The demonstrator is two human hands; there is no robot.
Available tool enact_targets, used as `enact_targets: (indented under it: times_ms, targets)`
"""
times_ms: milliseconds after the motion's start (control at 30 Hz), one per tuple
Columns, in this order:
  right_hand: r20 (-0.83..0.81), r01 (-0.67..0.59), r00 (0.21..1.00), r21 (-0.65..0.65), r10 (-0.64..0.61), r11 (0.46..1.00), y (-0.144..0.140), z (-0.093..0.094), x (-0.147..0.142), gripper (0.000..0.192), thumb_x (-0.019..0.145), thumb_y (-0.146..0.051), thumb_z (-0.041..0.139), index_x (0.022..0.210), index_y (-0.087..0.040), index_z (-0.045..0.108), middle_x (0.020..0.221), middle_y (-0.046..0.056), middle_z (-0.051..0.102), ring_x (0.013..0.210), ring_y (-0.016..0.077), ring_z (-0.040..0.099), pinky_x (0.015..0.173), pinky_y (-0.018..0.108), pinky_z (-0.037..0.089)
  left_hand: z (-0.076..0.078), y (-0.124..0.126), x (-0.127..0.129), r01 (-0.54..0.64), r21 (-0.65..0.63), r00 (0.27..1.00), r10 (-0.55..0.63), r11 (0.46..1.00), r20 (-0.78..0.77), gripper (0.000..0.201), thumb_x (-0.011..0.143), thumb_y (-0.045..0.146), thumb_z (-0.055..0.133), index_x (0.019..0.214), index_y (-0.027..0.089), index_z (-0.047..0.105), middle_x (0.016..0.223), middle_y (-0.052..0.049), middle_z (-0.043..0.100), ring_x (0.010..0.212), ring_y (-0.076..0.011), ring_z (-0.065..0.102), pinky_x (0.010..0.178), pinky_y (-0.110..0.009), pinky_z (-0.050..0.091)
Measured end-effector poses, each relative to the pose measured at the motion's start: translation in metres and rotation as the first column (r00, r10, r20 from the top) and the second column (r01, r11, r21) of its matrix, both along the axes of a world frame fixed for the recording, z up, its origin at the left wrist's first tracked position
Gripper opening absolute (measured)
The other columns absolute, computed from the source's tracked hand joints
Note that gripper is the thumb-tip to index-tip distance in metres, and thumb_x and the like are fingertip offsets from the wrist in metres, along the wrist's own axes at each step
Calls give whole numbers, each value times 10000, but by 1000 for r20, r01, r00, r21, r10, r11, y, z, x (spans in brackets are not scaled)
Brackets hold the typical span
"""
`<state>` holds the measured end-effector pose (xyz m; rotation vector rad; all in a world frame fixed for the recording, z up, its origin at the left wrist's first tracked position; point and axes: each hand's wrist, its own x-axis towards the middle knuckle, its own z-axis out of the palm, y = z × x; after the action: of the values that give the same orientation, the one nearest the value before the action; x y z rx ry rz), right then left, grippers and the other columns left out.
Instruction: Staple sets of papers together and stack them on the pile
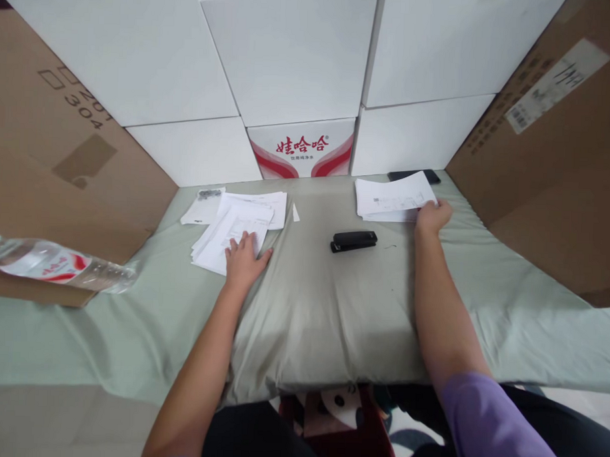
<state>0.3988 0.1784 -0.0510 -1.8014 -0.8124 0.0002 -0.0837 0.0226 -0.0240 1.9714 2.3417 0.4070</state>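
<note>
Some sheets (392, 193): right hand (435, 216) pinching | papers (235, 231): left hand (244, 260) atop (fingers spread)

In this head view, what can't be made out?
Head view:
Left papers: print too small and blurred.
Dark flat object: middle covered by the right papers.
How many of those the right hand holds: edges blurred.
Bottle: left end cut off by the picture's edge.

On cloth (307, 308) | centre: stapler (353, 241) | right: sheets (389, 193), flat object (431, 176) behind | left: paper pile (235, 221)
</note>
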Motion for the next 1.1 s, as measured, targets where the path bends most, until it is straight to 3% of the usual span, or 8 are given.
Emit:
enact_targets:
  times_ms: [167, 300, 467, 733, 833, 933, 1000, 1100]
  targets:
    - [-2, 31, 1000, -98, -31, 995, -12, 12, -16, 283, 844, -126, 440, 1020, -91, 659, 1021, 159, 653, 984, 247, 609, 969, 434, 439, 2, -1, 2, -5, -1, 1000, 5, 1000, 0, 747, 896, 582, 459, 1504, 151, 406, 1603, -143, 344, 1461, -472, 257, 1155, -632, 256]
    - [38, 56, 998, -125, -51, 991, -27, 25, -30, 391, 839, -143, 511, 1220, -96, 585, 1209, 202, 554, 1098, 263, 566, 984, 418, 417, 4, -2, 3, -4, 4, 1000, 4, 1000, 10, 738, 906, 587, 440, 1503, 153, 410, 1602, -148, 345, 1467, -455, 259, 1155, -628, 260]
    - [50, 139, 989, -65, -136, 988, -37, 48, -36, 615, 781, -72, 565, 1380, -89, 427, 1345, 262, 340, 1198, 264, 486, 972, 372, 391, 4, -2, 0, -25, 18, 1000, 25, 1000, 4, 736, 910, 582, 436, 1505, 151, 401, 1607, -155, 331, 1490, -407, 241, 1173, -605, 247]
    - [99, -34, 995, 182, 16, 983, -44, 102, -63, 476, 748, 30, 490, 1218, -50, 490, 1228, 228, 398, 1166, 212, 452, 1020, 325, 343, 8, -1, -11, -67, 42, 998, 66, 997, 3, 758, 885, 587, 469, 1505, 157, 393, 1612, -156, 319, 1505, -372, 220, 1178, -616, 232]
    - [154, -173, 980, 319, 129, 932, -66, 135, -93, 418, 761, 8, 450, 1167, -78, 499, 1154, 181, 442, 1025, 174, 499, 849, 298, 426, 7, 0, -15, -81, 24, 997, 81, 996, 9, 812, 854, 611, 502, 1516, 158, 376, 1621, -156, 297, 1505, -394, 201, 1169, -645, 220]
    - [225, -363, 930, 435, 291, 824, -103, 157, -145, 344, 811, -72, 430, 1142, -136, 505, 1086, 106, 487, 886, 135, 520, 772, 278, 435, 9, 1, -14, -89, -3, 996, 89, 996, 30, 850, 832, 633, 522, 1524, 165, 366, 1623, -164, 288, 1483, -437, 224, 1147, -672, 230]
    - [180, -491, 870, 406, 459, 771, -132, 155, -190, 301, 866, -156, 419, 1155, -179, 499, 1043, 66, 509, 779, 124, 513, 714, 279, 435, 12, 0, -11, -81, 9, 996, 81, 997, 45, 813, 839, 590, 535, 1517, 172, 375, 1606, -171, 324, 1462, -434, 274, 1129, -668, 266]
    - [15, -685, 698, 304, 716, 662, -168, 121, -260, 248, 869, -225, 446, 1107, -225, 516, 991, 41, 546, 710, 132, 514, 665, 288, 434, 21, -3, -7, -71, 47, 996, 68, 996, 65, 622, 877, 479, 511, 1427, 188, 488, 1497, -177, 488, 1367, -378, 443, 1074, -598, 378]
